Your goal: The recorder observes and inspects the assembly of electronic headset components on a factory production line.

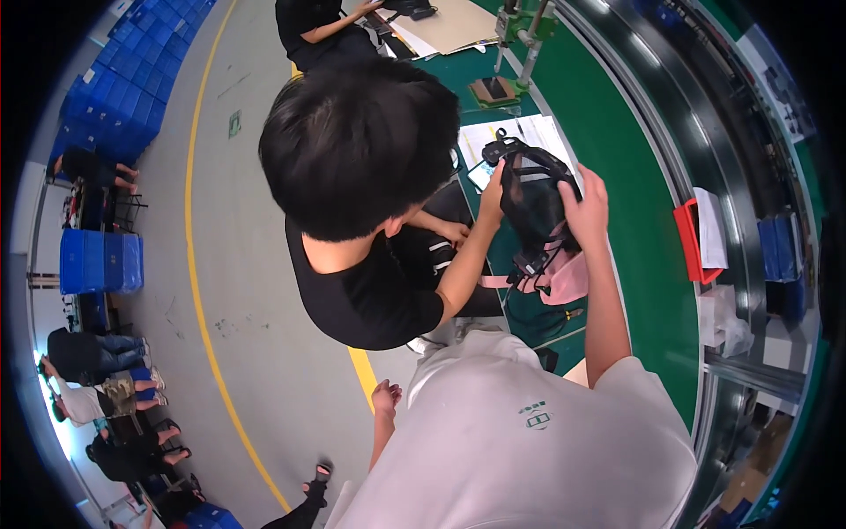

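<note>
My right hand (586, 210) reaches forward over the green bench and grips the right edge of a black mesh headgear with straps (535, 198). A small black device sits at its top and another at its lower end, with dark cables trailing down. A co-worker in a black shirt has a hand (492, 198) on its left side. Below hangs a pink cloth piece (564, 279), partly covered by the cables. My left hand (386, 397) is low by my side, away from the bench, its fingers loosely curled and slightly apart, with nothing in it.
The seated co-worker (361, 159) is close at my front left. White papers (551, 132) lie under the headgear; beyond stands a green bench press (520, 53). A metal rail line runs along the right, with a red tray (696, 240). Blue crates (101, 262) stand far left.
</note>
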The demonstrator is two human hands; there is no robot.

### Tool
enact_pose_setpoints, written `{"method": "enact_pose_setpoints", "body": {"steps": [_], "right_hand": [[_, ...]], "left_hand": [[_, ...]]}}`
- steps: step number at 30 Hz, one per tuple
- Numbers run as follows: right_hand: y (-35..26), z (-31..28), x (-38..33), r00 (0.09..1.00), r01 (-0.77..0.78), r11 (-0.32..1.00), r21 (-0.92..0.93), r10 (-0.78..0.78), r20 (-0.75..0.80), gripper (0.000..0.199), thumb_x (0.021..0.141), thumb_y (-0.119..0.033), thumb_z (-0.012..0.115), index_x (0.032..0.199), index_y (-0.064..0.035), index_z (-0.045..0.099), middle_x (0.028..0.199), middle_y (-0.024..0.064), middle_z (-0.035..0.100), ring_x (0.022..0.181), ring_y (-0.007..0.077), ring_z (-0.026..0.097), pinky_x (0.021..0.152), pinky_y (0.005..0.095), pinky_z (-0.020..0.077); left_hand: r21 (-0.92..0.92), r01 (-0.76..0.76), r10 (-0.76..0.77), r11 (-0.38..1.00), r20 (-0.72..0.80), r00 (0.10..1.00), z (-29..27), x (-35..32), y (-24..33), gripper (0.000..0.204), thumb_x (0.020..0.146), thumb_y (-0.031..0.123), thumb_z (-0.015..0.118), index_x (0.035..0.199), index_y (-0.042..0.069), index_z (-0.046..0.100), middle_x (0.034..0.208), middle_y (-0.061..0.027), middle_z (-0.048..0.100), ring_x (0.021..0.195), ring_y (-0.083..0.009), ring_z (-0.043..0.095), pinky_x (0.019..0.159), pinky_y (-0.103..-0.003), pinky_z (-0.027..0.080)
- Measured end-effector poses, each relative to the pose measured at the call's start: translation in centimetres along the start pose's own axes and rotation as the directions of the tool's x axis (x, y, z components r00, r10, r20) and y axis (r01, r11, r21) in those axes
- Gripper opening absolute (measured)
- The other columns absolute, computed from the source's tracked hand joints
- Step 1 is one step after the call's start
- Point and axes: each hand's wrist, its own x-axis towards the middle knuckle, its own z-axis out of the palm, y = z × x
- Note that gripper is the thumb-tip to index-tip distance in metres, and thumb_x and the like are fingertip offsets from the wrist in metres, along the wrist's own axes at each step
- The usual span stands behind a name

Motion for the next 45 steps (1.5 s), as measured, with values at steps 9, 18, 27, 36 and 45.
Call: {"method": "enact_pose_setpoints", "body": {"steps": [9,18,27,36,45], "right_hand": [[11.4,1.0,-12.0,0.822,-0.551,0.789,0.270,0.569,0.015,0.023,0.086,-0.021,0.054,0.095,-0.0003,0.060,0.078,0.0094,0.061,0.073,0.0153,0.056,0.067,0.0286,0.0446],[-1.1,4.3,-22.3,0.626,-0.379,0.924,0.056,0.212,0.750,0.059,0.078,-0.025,0.057,0.126,0.0007,0.035,0.065,0.0174,0.060,0.068,0.0355,0.060,0.063,0.0443,0.0471],[-0.3,10.6,-17.1,0.583,-0.473,0.846,-0.246,0.510,0.633,0.078,0.079,-0.031,0.052,0.134,0.0048,0.011,0.089,0.0289,0.060,0.082,0.0412,0.059,0.075,0.0474,0.0462],[0.1,11.3,-16.7,0.568,-0.497,0.834,-0.241,0.523,0.635,0.079,0.079,-0.031,0.051,0.135,0.0059,0.009,0.093,0.0292,0.059,0.086,0.0405,0.059,0.077,0.0470,0.0460],[-0.6,10.2,-17.3,0.564,-0.537,0.818,-0.205,0.529,0.634,0.080,0.078,-0.032,0.054,0.135,0.0048,0.011,0.097,0.0310,0.057,0.088,0.0430,0.057,0.079,0.0466,0.0450]], "left_hand": [[0.049,0.081,-0.078,0.996,-0.060,0.995,-1.1,-0.5,-0.2,0.022,0.088,0.017,0.044,0.104,0.003,0.047,0.076,-0.0113,0.057,0.056,-0.0178,0.054,0.044,-0.026,0.044],[0.133,0.046,-0.047,0.990,0.009,0.999,-1.3,1.8,1.9,0.024,0.088,0.019,0.044,0.104,0.003,0.048,0.075,-0.0097,0.059,0.058,-0.0165,0.056,0.045,-0.026,0.044],[0.062,-0.046,0.042,0.997,0.059,0.997,2.3,1.5,3.8,0.026,0.088,0.020,0.045,0.108,0.003,0.048,0.079,-0.0091,0.059,0.059,-0.0152,0.056,0.048,-0.025,0.045],[0.137,0.030,-0.027,0.990,-0.023,0.999,0.0,0.2,1.3,0.024,0.088,0.020,0.045,0.105,0.003,0.048,0.076,-0.0097,0.059,0.056,-0.0169,0.056,0.045,-0.026,0.044],[0.099,0.017,-0.014,0.995,-0.038,0.999,-0.5,0.3,1.8,0.023,0.088,0.019,0.046,0.104,0.004,0.048,0.077,-0.0099,0.059,0.057,-0.0172,0.056,0.047,-0.027,0.045]]}}
